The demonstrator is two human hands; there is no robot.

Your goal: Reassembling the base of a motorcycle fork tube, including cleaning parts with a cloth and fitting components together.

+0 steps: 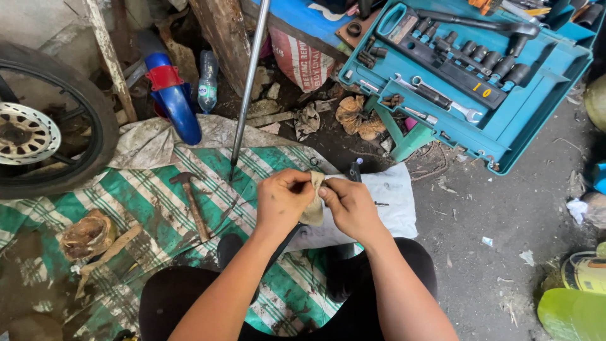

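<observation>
Over the striped tarp (158,202), frame centre: left hand (282,201) and right hand (351,208) both pinch a tan rag (314,205) between them, long axis 12-to-6 (something may be wrapped inside, can't tell). Hammer (192,202) lies at 9 o'clock, nearer the left hand.

Both hands, left hand (282,201) and right hand (350,207), meet over a green-striped woven tarp (145,208) on the floor, a beige cloth rag (314,205) between them. A wooden-handled hammer (192,203) lies left of them; the open teal plastic socket-set case (480,82) sits beyond, to the right; the black motorcycle wheel (44,126) stands far left.
</observation>
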